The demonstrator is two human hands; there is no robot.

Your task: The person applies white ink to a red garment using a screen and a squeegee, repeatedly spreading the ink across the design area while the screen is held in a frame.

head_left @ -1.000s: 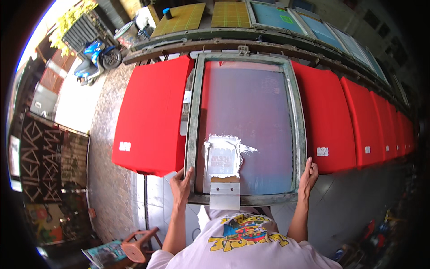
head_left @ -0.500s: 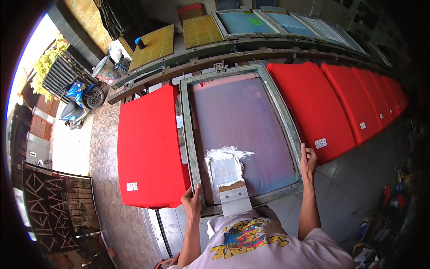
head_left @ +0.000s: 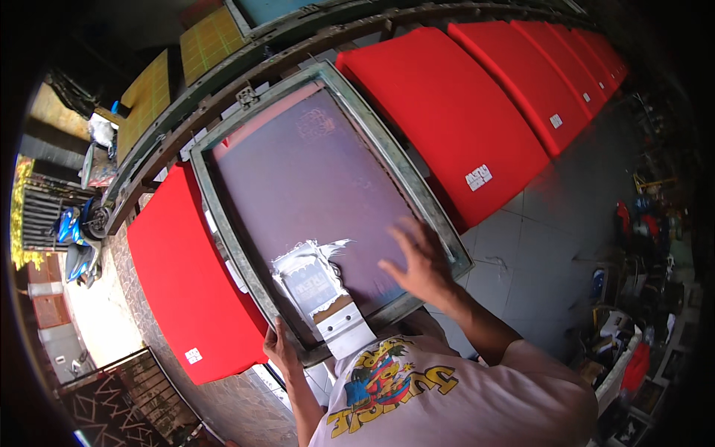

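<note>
A screen printing frame (head_left: 395,177) with a purple-tinted mesh (head_left: 298,179) lies tilted in front of me. White ink (head_left: 302,257) surrounds a small stencil window near its lower left end. A pale plate with two screws (head_left: 344,328), perhaps a squeegee, rests there across the frame's near edge. My left hand (head_left: 281,350) grips the frame's near left corner, thumb on the rim. Over the mesh's right side, my right hand (head_left: 423,264) is slightly blurred, fingers spread and holding nothing; I cannot tell whether it touches the mesh.
A red fabric panel (head_left: 190,276) lies left of the frame. More red panels (head_left: 447,119) with small white prints run off to the right along a metal rail (head_left: 287,58). Behind stand yellow boards (head_left: 212,45); a blue motorbike (head_left: 78,238) is far left.
My right hand has let go of the frame's right edge and moved left over the mesh, fingers opening. My left hand keeps its grip. The whole view has turned to the right.
</note>
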